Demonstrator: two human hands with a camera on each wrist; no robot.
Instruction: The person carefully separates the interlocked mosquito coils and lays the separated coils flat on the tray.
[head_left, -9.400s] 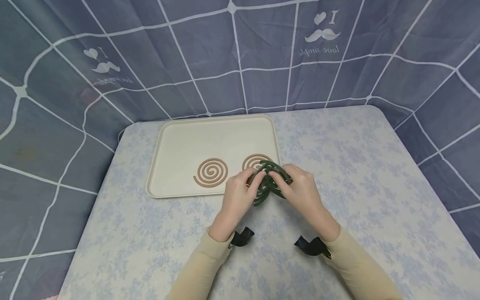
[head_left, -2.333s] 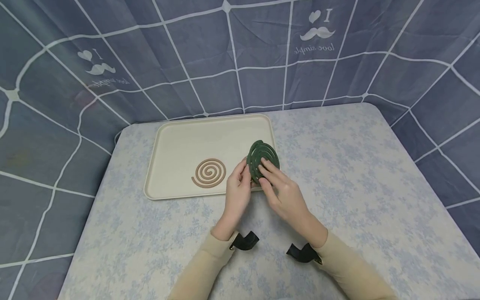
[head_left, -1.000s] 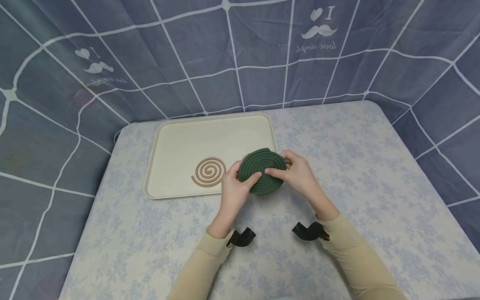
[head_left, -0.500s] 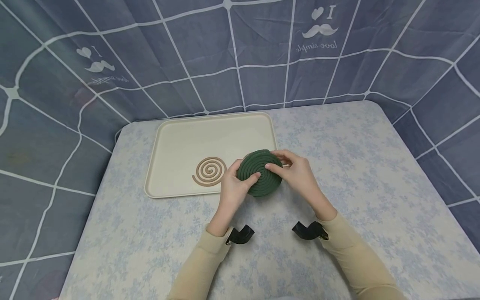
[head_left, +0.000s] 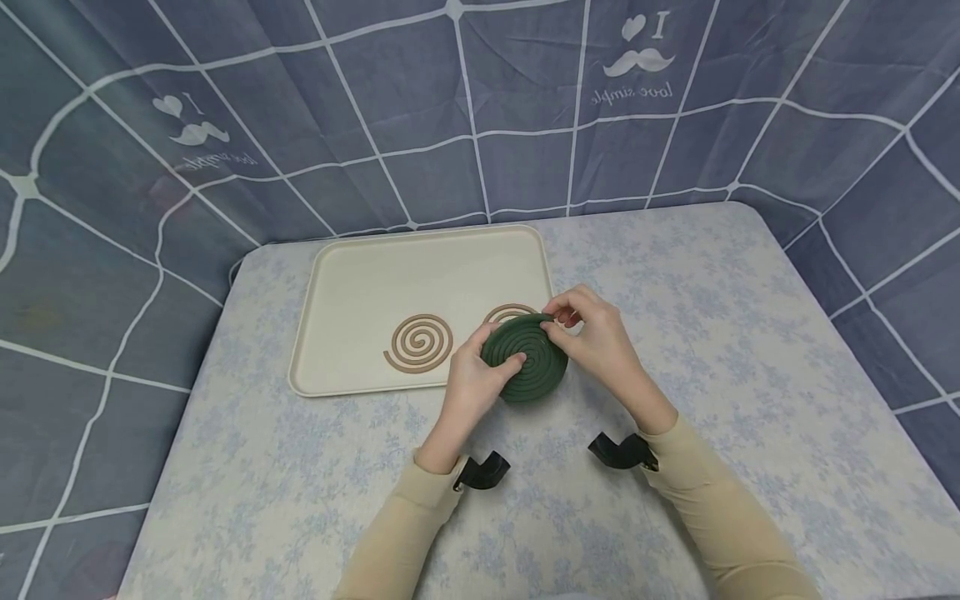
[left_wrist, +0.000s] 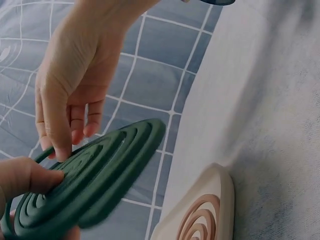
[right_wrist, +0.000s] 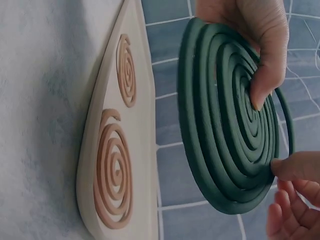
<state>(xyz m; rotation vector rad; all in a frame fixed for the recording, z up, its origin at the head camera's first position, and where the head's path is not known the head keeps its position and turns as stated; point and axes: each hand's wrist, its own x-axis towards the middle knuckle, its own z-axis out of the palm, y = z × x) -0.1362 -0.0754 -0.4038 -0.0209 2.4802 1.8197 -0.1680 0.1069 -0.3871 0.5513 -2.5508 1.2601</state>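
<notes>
A dark green mosquito coil (head_left: 534,382), wound as a flat spiral disc, is held up over the tray's front right corner. My left hand (head_left: 471,377) grips its left side, thumb pressed near the centre and fingers behind. With thumb and fingertips, my right hand (head_left: 596,335) pinches the outer strand at the upper right rim. In the right wrist view a strand of the green coil (right_wrist: 220,115) stands off from the disc beside the right fingertips. Two brown mosquito coils lie on the tray: the left coil (head_left: 420,343) in full view, the right coil (head_left: 510,307) mostly hidden behind the green one.
The cream tray (head_left: 420,275) with a raised rim lies at the back left of the table (head_left: 675,275), which has a blue floral cloth. A blue-grey curtain (head_left: 525,175) with white lines encloses the back and sides. Black wrist mounts stick out from both sleeves.
The right thumb has left the green coil's centre, and the right hand now pinches its upper right rim. The coil has dropped slightly toward me, exposing part of the right brown coil.
</notes>
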